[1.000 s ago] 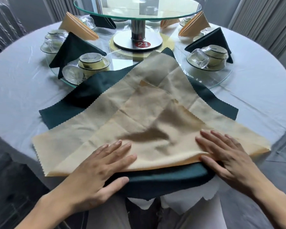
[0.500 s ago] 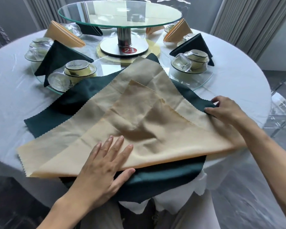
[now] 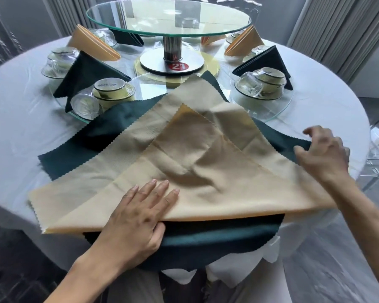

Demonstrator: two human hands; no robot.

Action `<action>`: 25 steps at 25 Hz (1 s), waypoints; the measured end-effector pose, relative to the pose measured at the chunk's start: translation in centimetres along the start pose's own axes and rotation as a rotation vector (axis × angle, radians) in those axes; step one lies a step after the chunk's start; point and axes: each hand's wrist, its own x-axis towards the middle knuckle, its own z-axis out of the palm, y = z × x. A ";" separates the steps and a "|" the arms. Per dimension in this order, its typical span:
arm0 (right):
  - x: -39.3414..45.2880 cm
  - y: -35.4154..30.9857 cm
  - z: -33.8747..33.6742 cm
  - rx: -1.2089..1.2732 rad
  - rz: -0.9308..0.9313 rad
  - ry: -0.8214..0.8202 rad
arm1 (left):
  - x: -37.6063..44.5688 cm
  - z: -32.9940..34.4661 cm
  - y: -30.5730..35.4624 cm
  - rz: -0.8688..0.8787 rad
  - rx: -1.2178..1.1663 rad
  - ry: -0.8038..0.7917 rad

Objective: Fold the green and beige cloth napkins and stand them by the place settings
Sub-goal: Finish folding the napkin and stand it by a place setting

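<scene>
The left hand point(image 3: 138, 217) presses flat, fingers straight, on the folded beige napkin point(image 3: 206, 171). The right hand point(image 3: 322, 154) hovers loosely curled at the napkin's right corner, grasping nothing visible.

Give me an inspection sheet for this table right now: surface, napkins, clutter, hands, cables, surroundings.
Surface: round table under a white cloth.
Job's things: top beige napkin folded to a triangle over another beige napkin and green napkins; folded napkins stand by the place settings.
Clutter: nothing seen.
Hands: left hand flat on the beige fold; right hand at the pile's right corner, grip unclear.
Cables: nothing seen.
Surroundings: glass turntable, curtains.
</scene>
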 end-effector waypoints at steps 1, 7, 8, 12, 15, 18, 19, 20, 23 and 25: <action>-1.9 -0.8 -0.1 0.037 -0.166 0.104 | 0.0 -0.1 -0.1 -0.007 0.009 -0.005; -14.7 -3.7 -1.5 0.315 -0.827 -0.237 | -1.6 -2.6 0.3 0.072 0.052 0.019; -15.7 -3.8 -1.4 0.320 -0.799 -0.227 | -2.1 -2.8 0.4 0.101 0.078 0.034; -16.6 -6.1 -0.6 0.137 -0.674 -0.371 | -3.2 -1.4 0.5 0.027 0.122 -0.133; -16.0 -6.3 1.5 -0.110 -0.606 -0.526 | -2.2 -0.7 0.3 -0.024 0.021 -0.205; -15.1 -6.7 1.8 -0.134 -0.552 -0.552 | -0.9 -0.4 -0.4 -0.036 -0.091 -0.176; -14.8 -6.7 1.9 -0.136 -0.540 -0.556 | -0.4 -0.4 -0.5 -0.029 -0.089 -0.190; -14.4 -6.8 2.2 -0.142 -0.529 -0.549 | 0.1 -0.4 -0.7 -0.025 -0.080 -0.199; -13.6 -7.3 2.8 -0.125 -0.461 -0.489 | 1.6 -0.3 -1.3 -0.031 -0.071 -0.205; -14.0 -7.9 2.9 -0.053 -0.479 -0.323 | 2.5 -0.1 -1.7 -0.034 -0.080 -0.217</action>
